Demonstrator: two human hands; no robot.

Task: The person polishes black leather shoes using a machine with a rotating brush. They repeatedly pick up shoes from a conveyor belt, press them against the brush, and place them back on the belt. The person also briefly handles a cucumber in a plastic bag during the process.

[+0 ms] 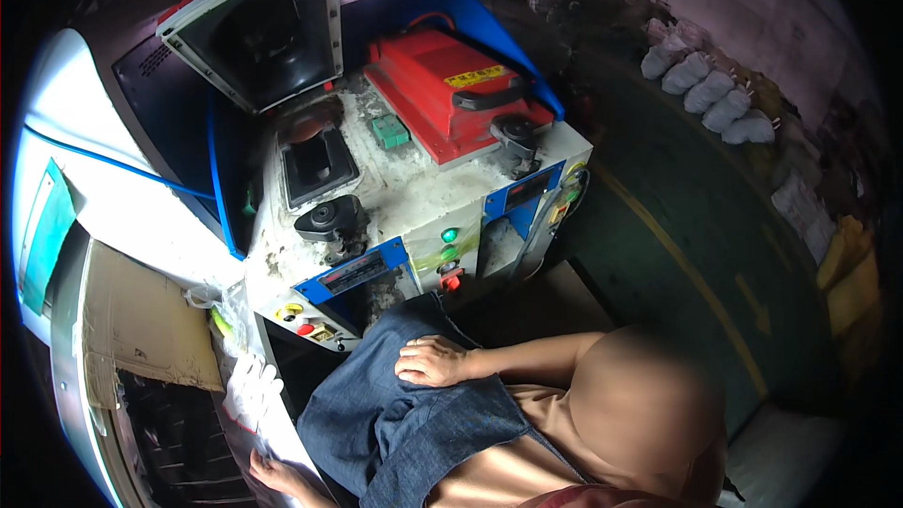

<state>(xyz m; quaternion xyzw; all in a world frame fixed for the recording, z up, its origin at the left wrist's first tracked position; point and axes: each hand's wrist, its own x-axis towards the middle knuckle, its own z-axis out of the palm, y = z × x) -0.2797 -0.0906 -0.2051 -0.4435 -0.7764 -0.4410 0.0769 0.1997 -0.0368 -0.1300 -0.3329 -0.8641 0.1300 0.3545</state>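
My right hand (pixel 434 360) rests on the dark blue denim apron (pixel 376 414) over my lap, with its fingers laid loosely and nothing seen in them. At the lower left, my left hand (pixel 275 473) lies along a narrow white ledge, fingers stretched out and partly hidden by the angle. Just beyond it on the ledge are white work gloves (pixel 252 390). In front of me stands a white two-station machine (pixel 414 193). Its left lid (pixel 259 33) is raised over a dark rectangular opening (pixel 321 166); the red right cover (pixel 451 89) is down.
Two black knobs (pixel 331 218) and coloured buttons (pixel 450 235) stick out at the machine's front. A small green block (pixel 388 132) sits on top. A cardboard box (pixel 146 320) stands left. Filled white sacks (pixel 710 92) line the wall beyond a green floor (pixel 677 198).
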